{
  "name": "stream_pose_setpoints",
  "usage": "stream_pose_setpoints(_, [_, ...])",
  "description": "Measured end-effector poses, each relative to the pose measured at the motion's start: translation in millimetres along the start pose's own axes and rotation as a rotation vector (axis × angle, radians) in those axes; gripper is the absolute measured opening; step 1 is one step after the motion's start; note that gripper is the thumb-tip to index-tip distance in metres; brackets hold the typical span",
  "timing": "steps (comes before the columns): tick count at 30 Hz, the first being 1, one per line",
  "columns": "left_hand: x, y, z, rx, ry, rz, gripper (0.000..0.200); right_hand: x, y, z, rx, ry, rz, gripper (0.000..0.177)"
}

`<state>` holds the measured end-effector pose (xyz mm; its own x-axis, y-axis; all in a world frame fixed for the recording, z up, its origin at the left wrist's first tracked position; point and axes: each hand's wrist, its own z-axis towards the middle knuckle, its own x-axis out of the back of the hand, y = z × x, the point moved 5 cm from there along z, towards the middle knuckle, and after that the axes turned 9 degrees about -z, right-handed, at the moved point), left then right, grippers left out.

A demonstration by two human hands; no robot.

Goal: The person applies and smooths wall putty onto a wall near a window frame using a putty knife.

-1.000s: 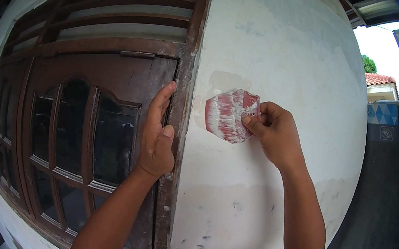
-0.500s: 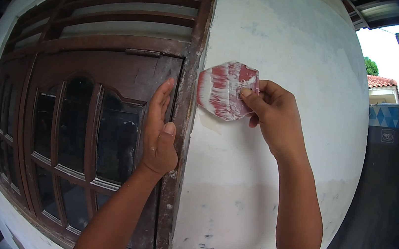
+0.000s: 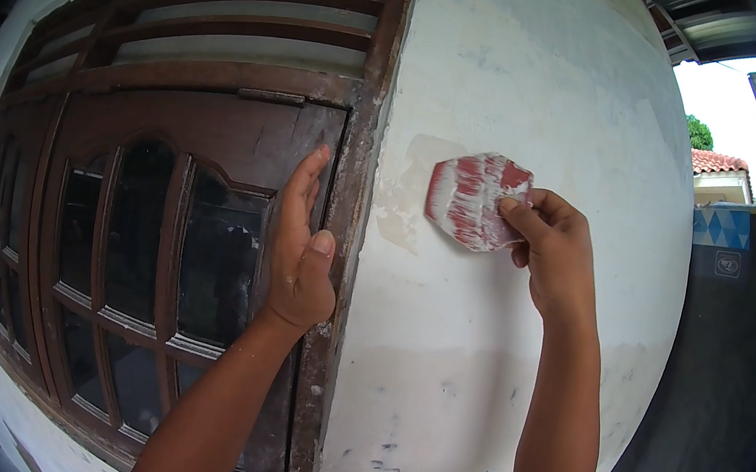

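Observation:
In my right hand [image 3: 558,244] is a red putty scraper [image 3: 475,201] smeared with white putty, pinched with the thumb on the near face. The scraper lies against or very close to the white wall [image 3: 444,310], to the right of a beige patch [image 3: 421,189] with a ragged edge. My left hand [image 3: 305,255] stands upright beside the brown door frame [image 3: 350,233], fingers stretched out and thumb up, holding nothing. Whether its far side touches the wood cannot be seen.
A dark brown wooden window or door panel [image 3: 249,131] with glass panes fills the left, with slats above it. The lower wall has dark scuffs [image 3: 383,463]. At the right are a dark surface [image 3: 729,373] and a tiled roof [image 3: 717,164] outside.
My right hand has moved the scraper right and slightly down, away from the door frame, baring the beige patch. My left hand has stayed almost in place.

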<state>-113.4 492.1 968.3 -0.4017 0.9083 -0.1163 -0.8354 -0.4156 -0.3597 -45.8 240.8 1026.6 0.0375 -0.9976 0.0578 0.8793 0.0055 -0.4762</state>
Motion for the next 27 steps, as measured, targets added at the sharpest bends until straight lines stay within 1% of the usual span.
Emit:
stream_pose_setpoints(1, [-1.9, 1.1, -0.3, 0.000, -0.007, 0.007, 0.079, 2.3, -2.1, -1.3, 0.003, -0.008, -0.004, 0.020])
stream_pose_setpoints(3, [-2.1, 2.2, -0.9, 0.005, -0.018, 0.019, 0.079, 6.1, -7.8, -4.2, 0.072, 0.041, 0.147, 0.017])
stream_pose_setpoints(4, [-1.7, 1.9, -0.2, 0.007, -0.017, 0.009, 0.079, 0.4, -10.8, -6.4, 0.070, 0.040, 0.149, 0.017])
stream_pose_setpoints(6, [-2.2, 1.3, 0.8, 0.009, -0.014, -0.014, 0.080, -18.3, -40.5, -19.1, 0.448, 0.130, -0.094, 0.011])
stream_pose_setpoints(7, [-2.8, 3.1, 1.1, 0.009, -0.014, -0.013, 0.080, -23.7, -55.1, -31.1, 0.510, 0.197, -0.354, 0.008])
stream_pose_setpoints(8, [-3.0, 6.6, 2.1, 0.019, -0.007, -0.008, 0.081, -32.3, -67.1, -39.1, 0.726, 0.324, -0.629, 0.015])
stream_pose_setpoints(10, [-3.5, 16.2, 3.2, 0.045, 0.005, 0.001, 0.081, -50.4, -76.4, -46.7, 1.156, 0.397, -0.886, 0.017])
stream_pose_setpoints(11, [-3.3, 19.8, 3.6, 0.058, 0.011, 0.005, 0.082, -54.9, -74.1, -41.9, 1.156, 0.396, -0.884, 0.017])
stream_pose_setpoints(13, [-1.6, 14.9, 2.7, 0.069, 0.019, 0.012, 0.082, -72.0, -70.0, -43.6, 1.403, 0.399, -1.045, 0.023])
stream_pose_setpoints(14, [-0.9, 4.9, 0.8, 0.042, 0.016, -0.017, 0.082, -72.6, -68.2, -44.8, 1.405, 0.400, -1.043, 0.023])
stream_pose_setpoints(15, [0.0, 0.0, 0.6, 0.013, 0.013, -0.046, 0.082, -74.8, -64.4, -49.4, 1.451, 0.370, -1.091, 0.022])
stream_pose_setpoints(16, [-0.6, 6.0, 3.3, 0.012, 0.014, -0.044, 0.082, -76.4, -59.3, -55.4, 1.495, 0.339, -1.141, 0.021])
stream_pose_setpoints(18, [1.1, 11.9, 6.3, 0.238, 0.154, -0.318, 0.081, -70.2, -44.7, -70.3, 1.499, 0.318, -1.175, 0.021])
stream_pose_setpoints(19, [2.8, 12.4, 4.5, 0.237, 0.161, -0.317, 0.081, -66.4, -35.8, -77.1, 1.513, 0.302, -1.198, 0.021])
stream_pose_setpoints(21, [0.1, 23.0, 3.6, 0.019, 0.004, -0.003, 0.079, -57.9, -27.6, -89.9, 1.527, 0.298, -1.233, 0.019])
stream_pose_setpoints(22, [1.1, 17.3, 2.8, 0.018, 0.006, -0.001, 0.079, -53.7, -30.1, -89.7, 1.531, 0.298, -1.231, 0.019])
stream_pose_setpoints(25, [1.9, 0.5, -0.1, -0.017, -0.003, -0.004, 0.078, -42.0, -48.3, -83.5, 1.495, 0.390, -1.185, 0.024])
stream_pose_setpoints(27, [3.6, -6.8, -1.8, 0.071, 0.016, -0.025, 0.078, -43.0, -54.5, -62.2, 1.471, 0.448, -1.198, 0.029])
